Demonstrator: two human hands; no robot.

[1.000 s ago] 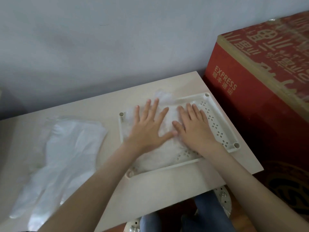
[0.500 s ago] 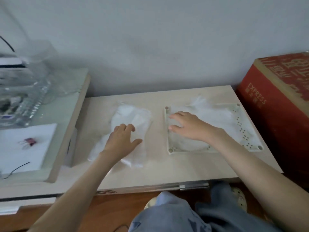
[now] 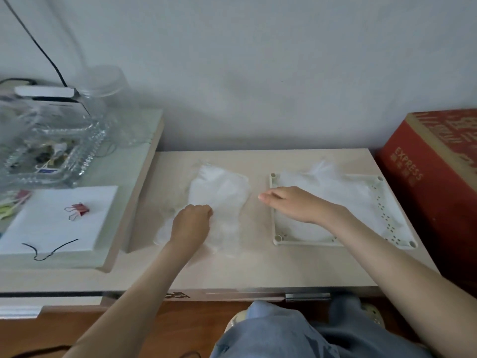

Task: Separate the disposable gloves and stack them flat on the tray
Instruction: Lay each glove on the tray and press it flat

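Observation:
A loose pile of clear disposable gloves lies on the pale table, left of the tray. My left hand rests on the pile's near left part with its fingers curled into the plastic, gripping it. The cream perforated tray sits at the right and holds flattened gloves, whose fingers stick out over its far rim. My right hand lies flat over the tray's left rim, fingers straight and pointing left toward the pile.
A red cardboard box stands against the table's right end. On the raised shelf at the left are a glass dish, a clear jar, white paper and a red binder clip. The wall is close behind.
My left hand went from the tray to the pile and its fingers have curled into the plastic. My right hand slid left, its fingertips now past the tray's left rim.

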